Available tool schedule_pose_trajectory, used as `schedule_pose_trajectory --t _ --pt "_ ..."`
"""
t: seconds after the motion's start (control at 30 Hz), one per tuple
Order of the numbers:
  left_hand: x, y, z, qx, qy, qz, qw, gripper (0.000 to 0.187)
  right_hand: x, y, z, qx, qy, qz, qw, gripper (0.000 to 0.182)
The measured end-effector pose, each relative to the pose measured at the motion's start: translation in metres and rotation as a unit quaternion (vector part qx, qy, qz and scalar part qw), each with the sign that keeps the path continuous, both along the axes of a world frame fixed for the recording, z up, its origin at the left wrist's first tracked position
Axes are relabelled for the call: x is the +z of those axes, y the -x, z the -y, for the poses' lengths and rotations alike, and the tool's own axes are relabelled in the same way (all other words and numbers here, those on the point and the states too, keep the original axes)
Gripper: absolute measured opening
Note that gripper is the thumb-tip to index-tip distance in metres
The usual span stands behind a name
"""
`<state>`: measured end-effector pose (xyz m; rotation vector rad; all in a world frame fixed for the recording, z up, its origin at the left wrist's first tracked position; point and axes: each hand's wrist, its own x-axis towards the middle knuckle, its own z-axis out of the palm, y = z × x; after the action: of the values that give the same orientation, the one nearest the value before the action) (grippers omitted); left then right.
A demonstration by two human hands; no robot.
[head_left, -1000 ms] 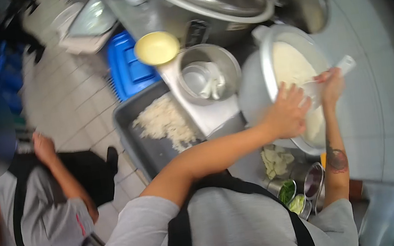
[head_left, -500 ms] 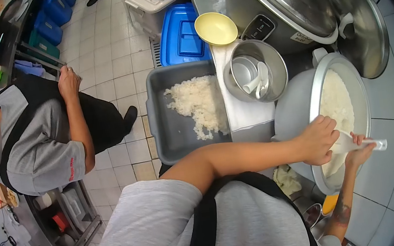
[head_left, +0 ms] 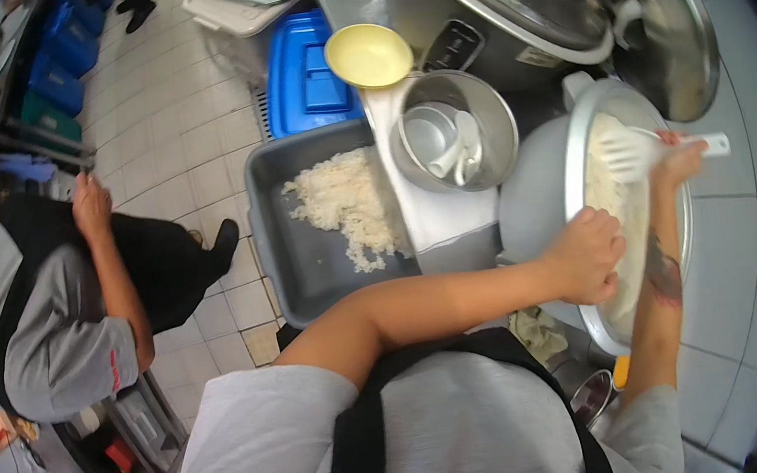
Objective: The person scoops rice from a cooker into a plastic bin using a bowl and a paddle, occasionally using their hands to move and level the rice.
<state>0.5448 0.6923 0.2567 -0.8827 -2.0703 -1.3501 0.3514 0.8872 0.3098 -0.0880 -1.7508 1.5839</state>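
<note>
My right hand grips the handle of a white slotted rice paddle, its head over the cooked rice. That white rice lies in a large grey rice cooker with a wide silver rim. My left hand is closed at the near side of the rim, its fingers curled over it. Left of the cooker, a steel pot holds a smaller metal container and white-handled utensils. A grey tub contains a heap of loose rice.
Behind the steel pot stands another lidded cooker, with a round metal lid leaning beside it. A yellow bowl sits near a blue lid. At left, a person in a black apron stands on the tiled floor.
My right hand and the paddle have moved up and away along the cooker. My left hand has shifted slightly down and left, apart from the paddle. The whole view has shifted too.
</note>
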Motion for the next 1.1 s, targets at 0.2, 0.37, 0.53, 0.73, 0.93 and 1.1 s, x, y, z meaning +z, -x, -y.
schedule_pose_trajectory --t 0.2,0.37,0.53,0.73,0.93,1.1 --pt "0.005 0.003 0.002 -0.015 -0.005 -0.001 1.0 0.026 0.007 -0.054 0.019 0.096 0.067 0.011 0.993 0.049" --pt "0.005 0.005 0.004 0.008 0.02 -0.003 1.0 0.025 -0.002 -0.112 0.018 0.069 0.182 0.071 0.978 0.052" --pt "0.003 0.002 0.003 0.003 0.004 -0.004 1.0 0.024 0.0 -0.174 0.02 0.058 0.153 0.077 0.984 0.052" --pt "0.004 0.006 0.002 0.005 0.008 -0.01 1.0 0.023 0.034 -0.118 0.024 0.06 -0.003 0.174 0.983 0.047" --pt "0.005 0.005 0.004 0.003 0.034 -0.004 0.999 0.023 0.033 0.007 0.016 0.048 0.043 0.009 0.998 0.048" --pt "0.004 0.004 0.004 0.008 0.033 -0.015 0.999 0.023 0.007 0.01 0.009 0.06 0.03 0.052 0.996 0.048"
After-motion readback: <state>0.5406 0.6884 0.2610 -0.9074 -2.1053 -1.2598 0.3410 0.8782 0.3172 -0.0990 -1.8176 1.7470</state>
